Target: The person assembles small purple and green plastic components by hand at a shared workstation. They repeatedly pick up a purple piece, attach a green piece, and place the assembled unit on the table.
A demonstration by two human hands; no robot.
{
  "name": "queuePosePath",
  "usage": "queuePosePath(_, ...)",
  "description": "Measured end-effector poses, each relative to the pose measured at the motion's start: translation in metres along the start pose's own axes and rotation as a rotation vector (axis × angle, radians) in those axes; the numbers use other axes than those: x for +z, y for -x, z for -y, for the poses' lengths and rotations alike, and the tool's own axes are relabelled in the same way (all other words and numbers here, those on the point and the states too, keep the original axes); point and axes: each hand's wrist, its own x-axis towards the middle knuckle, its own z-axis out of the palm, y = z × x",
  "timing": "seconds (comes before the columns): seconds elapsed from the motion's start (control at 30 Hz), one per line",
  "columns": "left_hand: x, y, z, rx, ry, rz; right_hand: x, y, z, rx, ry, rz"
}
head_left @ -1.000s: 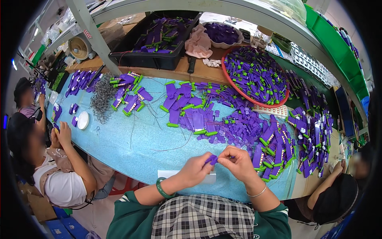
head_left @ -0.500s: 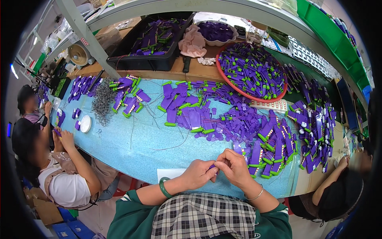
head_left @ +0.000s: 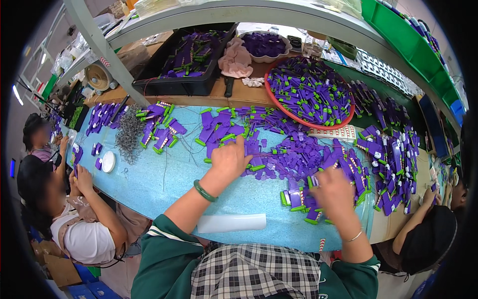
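Note:
My left hand (head_left: 228, 162) reaches over the edge of a pile of flat purple pieces with green ends (head_left: 217, 127). Its index finger and thumb stand apart, and I see nothing held between them. A green bangle (head_left: 204, 191) circles that wrist. My right hand (head_left: 334, 192), smeared by motion, is over the nearer purple and green pieces (head_left: 298, 195) on the right; whether its fingers grip one is not visible. Between the hands lies a heap of small loose purple pieces (head_left: 294, 158). A white strip (head_left: 231, 223) rests on the blue tabletop (head_left: 159, 187) near my left forearm.
Behind the heaps stand a red basket (head_left: 311, 122) of purple and green pieces and a black tray (head_left: 174, 87). Tangled grey wire pieces (head_left: 128, 133) and a round white lid (head_left: 108, 162) lie left. A shelf beam (head_left: 234, 16) crosses above. People sit on both sides.
My hands, together over the near table edge holding a small purple piece, have parted. The left went forward to the pile, the right moved right over the near pieces. The white strip is now uncovered.

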Motion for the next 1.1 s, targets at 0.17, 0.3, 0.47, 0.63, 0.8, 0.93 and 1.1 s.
queuePosePath(0.17, 0.000, 0.005, -0.004, -0.083, 0.142, -0.020, 0.048, 0.036, 0.076, -0.413, -0.423, 0.179)
queuePosePath(0.3, 0.015, 0.026, 0.036, -0.020, 0.415, -0.204, 0.080, 0.050, 0.084, -0.547, -0.394, 0.058)
queuePosePath(0.47, -0.012, 0.059, 0.072, -0.053, 1.013, -0.661, 0.066, 0.084, 0.060, -0.134, -0.940, 0.291)
queuePosePath(0.63, -0.045, 0.069, 0.050, 0.024, 1.566, -0.630, 0.040, 0.180, -0.012, 0.521, -1.704, 0.624)
queuePosePath(0.8, -0.010, 0.070, 0.034, -0.124, 1.754, -0.245, 0.107, 0.423, -0.036, 1.243, -1.929, 0.314)
queuePosePath(0.93, 0.010, 0.061, 0.019, -0.220, 1.853, -0.106, 0.143, 0.591, 0.029, 1.946, -1.547, 0.295)
queuePosePath(1.1, 0.002, 0.062, 0.010, -0.205, 1.803, -0.058, 0.135, 0.507, 0.002, 1.419, -0.634, 0.837)
